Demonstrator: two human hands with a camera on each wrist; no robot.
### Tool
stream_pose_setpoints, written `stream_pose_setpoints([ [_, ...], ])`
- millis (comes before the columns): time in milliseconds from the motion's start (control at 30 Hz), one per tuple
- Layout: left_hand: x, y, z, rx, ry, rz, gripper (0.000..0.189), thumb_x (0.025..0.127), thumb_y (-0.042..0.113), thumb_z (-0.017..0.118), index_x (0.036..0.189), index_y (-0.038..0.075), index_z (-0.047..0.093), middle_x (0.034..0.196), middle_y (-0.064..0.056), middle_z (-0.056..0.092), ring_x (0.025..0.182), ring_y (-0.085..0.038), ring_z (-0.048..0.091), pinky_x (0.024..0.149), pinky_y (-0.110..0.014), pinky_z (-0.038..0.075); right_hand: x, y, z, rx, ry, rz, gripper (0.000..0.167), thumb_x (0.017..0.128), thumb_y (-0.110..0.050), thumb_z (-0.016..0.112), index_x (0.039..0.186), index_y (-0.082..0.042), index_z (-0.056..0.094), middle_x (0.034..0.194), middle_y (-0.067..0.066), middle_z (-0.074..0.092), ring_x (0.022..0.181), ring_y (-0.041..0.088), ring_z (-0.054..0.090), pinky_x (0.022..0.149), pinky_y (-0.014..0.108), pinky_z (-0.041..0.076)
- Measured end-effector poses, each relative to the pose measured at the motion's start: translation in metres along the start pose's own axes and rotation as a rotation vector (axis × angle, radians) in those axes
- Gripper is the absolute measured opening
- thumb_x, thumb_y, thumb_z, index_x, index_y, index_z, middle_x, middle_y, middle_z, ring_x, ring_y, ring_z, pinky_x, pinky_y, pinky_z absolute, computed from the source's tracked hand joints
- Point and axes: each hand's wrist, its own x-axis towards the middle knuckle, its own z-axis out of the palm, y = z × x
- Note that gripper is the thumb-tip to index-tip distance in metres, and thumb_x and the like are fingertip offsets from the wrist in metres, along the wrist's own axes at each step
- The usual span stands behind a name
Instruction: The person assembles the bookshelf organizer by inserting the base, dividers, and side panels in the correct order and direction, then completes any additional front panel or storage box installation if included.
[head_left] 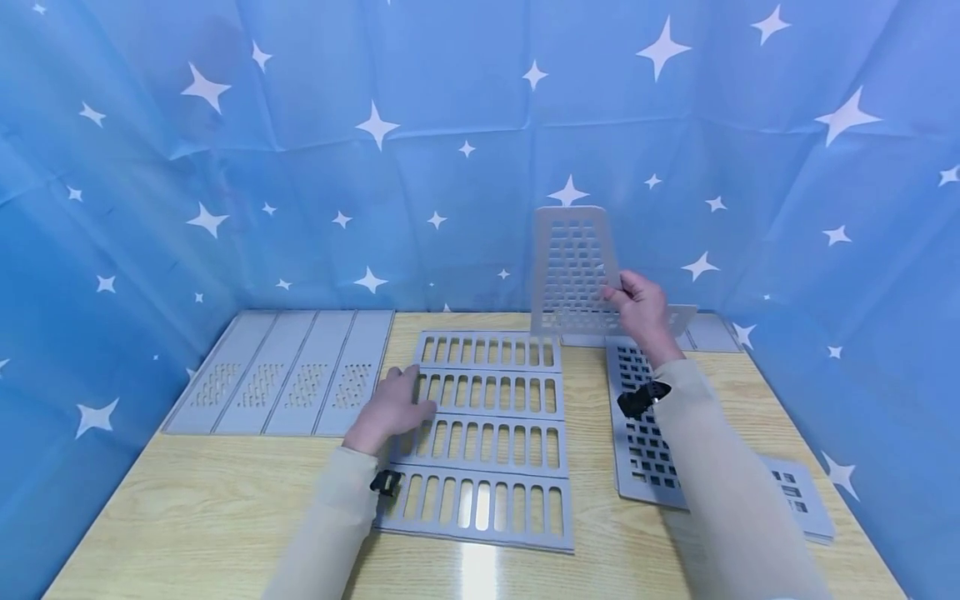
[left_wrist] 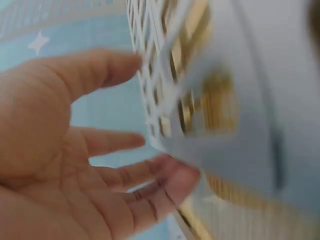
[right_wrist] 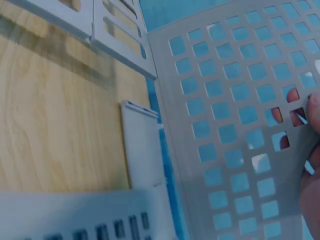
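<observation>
My right hand (head_left: pixel 643 312) grips a thin grey panel (head_left: pixel 542 258) full of small rectangular holes, raised near the table's back edge. In the right wrist view, fingertips show through holes of that panel (right_wrist: pixel 172 125), at its right side. The left hand (head_left: pixel 390 408) is at the left edge of several grey slotted panels (head_left: pixel 487 473) laid in rows on the table. Its thumb and fingers (left_wrist: pixel 117 145) are spread and relaxed; the fingertips reach a panel's edge, though blur hides whether they press on it.
Beneath the right forearm lies a grey panel with square holes (head_left: pixel 652 494). Beyond it, to the right, is a small stack of grey pieces (head_left: pixel 813 521). Several panels with slanted slits (head_left: pixel 296 342) lie side by side at the left. A blue star-patterned curtain (head_left: pixel 465 100) surrounds the wooden table (head_left: pixel 225 517).
</observation>
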Motion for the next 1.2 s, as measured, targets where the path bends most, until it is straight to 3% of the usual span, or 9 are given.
stream_pose_setpoints([
  [33, 0.005, -0.003, -0.003, -0.049, -0.011, -0.009, 0.066, 0.102, 0.029, 0.061, 0.155, -0.003, 0.039, 0.143, -0.030, 0.051, 0.123, -0.045, 0.056, 0.097, -0.058, 0.053, 0.000, 0.000, -0.002, -0.004, 0.010, -0.013, 0.018, 0.105, -0.011, 0.061, 0.112, 0.003, 0.071, 0.112, 0.022, 0.074, 0.087, 0.013, 0.062, 0.069, 0.018, 0.044],
  [167, 0.030, -0.015, -0.018, -0.230, -0.086, -0.032, 0.041, 0.111, 0.030, 0.043, 0.126, -0.004, 0.060, 0.106, -0.023, 0.068, 0.085, -0.031, 0.062, 0.082, -0.049, 0.052, 0.000, -0.002, -0.010, 0.021, 0.022, -0.028, 0.019, 0.104, -0.011, 0.062, 0.114, 0.003, 0.072, 0.113, 0.023, 0.074, 0.088, -0.001, 0.062, 0.075, 0.016, 0.049],
  [267, 0.044, -0.020, -0.025, -0.359, -0.121, -0.043, 0.036, 0.112, 0.023, 0.037, 0.119, -0.003, 0.060, 0.083, -0.018, 0.066, 0.065, -0.023, 0.055, 0.074, -0.045, 0.045, -0.001, -0.005, -0.011, 0.036, 0.016, -0.023, 0.020, 0.104, -0.012, 0.063, 0.116, 0.002, 0.072, 0.116, 0.022, 0.074, 0.090, -0.004, 0.063, 0.079, 0.016, 0.050],
  [400, 0.053, -0.025, -0.027, -0.484, -0.134, -0.061, 0.045, 0.112, 0.014, 0.037, 0.152, -0.006, 0.040, 0.088, -0.015, 0.068, 0.071, -0.020, 0.066, 0.090, -0.041, 0.050, -0.001, -0.007, -0.008, 0.041, 0.020, -0.023, 0.020, 0.103, -0.011, 0.064, 0.117, 0.002, 0.072, 0.119, 0.021, 0.073, 0.092, -0.004, 0.063, 0.080, 0.015, 0.050],
  [533, 0.057, -0.025, -0.024, -0.553, -0.131, -0.070, 0.053, 0.111, 0.011, 0.038, 0.160, -0.005, 0.027, 0.105, -0.021, 0.068, 0.076, -0.022, 0.070, 0.093, -0.043, 0.056, -0.001, -0.009, -0.002, 0.062, 0.032, -0.062, 0.020, 0.102, -0.008, 0.065, 0.117, 0.003, 0.073, 0.116, 0.022, 0.074, 0.090, -0.006, 0.063, 0.079, 0.013, 0.051],
  [700, 0.057, -0.018, -0.020, -0.579, -0.113, -0.025, 0.046, 0.111, 0.011, 0.041, 0.154, -0.005, 0.041, 0.122, -0.024, 0.066, 0.083, -0.023, 0.070, 0.091, -0.041, 0.056, -0.001, -0.016, 0.014, 0.107, 0.003, -0.087, 0.017, 0.101, -0.006, 0.065, 0.113, 0.004, 0.073, 0.109, 0.025, 0.074, 0.079, 0.000, 0.065, 0.066, 0.013, 0.046],
  [867, 0.058, -0.011, -0.012, -0.671, -0.110, -0.006, 0.031, 0.110, 0.008, 0.042, 0.134, -0.007, 0.055, 0.106, -0.024, 0.067, 0.083, -0.028, 0.069, 0.082, -0.040, 0.059, -0.002, -0.024, 0.024, 0.096, -0.062, -0.114, 0.021, 0.104, -0.010, 0.062, 0.093, 0.008, 0.063, 0.093, 0.030, 0.069, 0.058, 0.012, 0.046, 0.056, 0.027, 0.033],
  [1000, 0.058, -0.009, -0.010, -0.709, -0.074, -0.024, 0.022, 0.110, 0.006, 0.042, 0.123, -0.006, 0.055, 0.091, -0.019, 0.063, 0.078, -0.030, 0.069, 0.075, -0.037, 0.058, -0.003, -0.021, 0.020, 0.004, -0.132, -0.085, 0.025, 0.108, -0.020, 0.057, 0.105, 0.003, 0.066, 0.101, 0.027, 0.069, 0.068, 0.005, 0.047, 0.064, 0.027, 0.040],
  [1200, 0.055, -0.010, -0.013, -0.708, -0.065, -0.042, 0.017, 0.111, 0.007, 0.043, 0.118, -0.003, 0.054, 0.090, -0.018, 0.062, 0.077, -0.029, 0.068, 0.076, -0.038, 0.058, -0.008, 0.002, -0.001, -0.165, -0.305, 0.005, 0.030, 0.109, -0.027, 0.056, 0.119, -0.001, 0.067, 0.113, 0.023, 0.068, 0.089, 0.034, 0.061, 0.075, 0.047, 0.052],
])
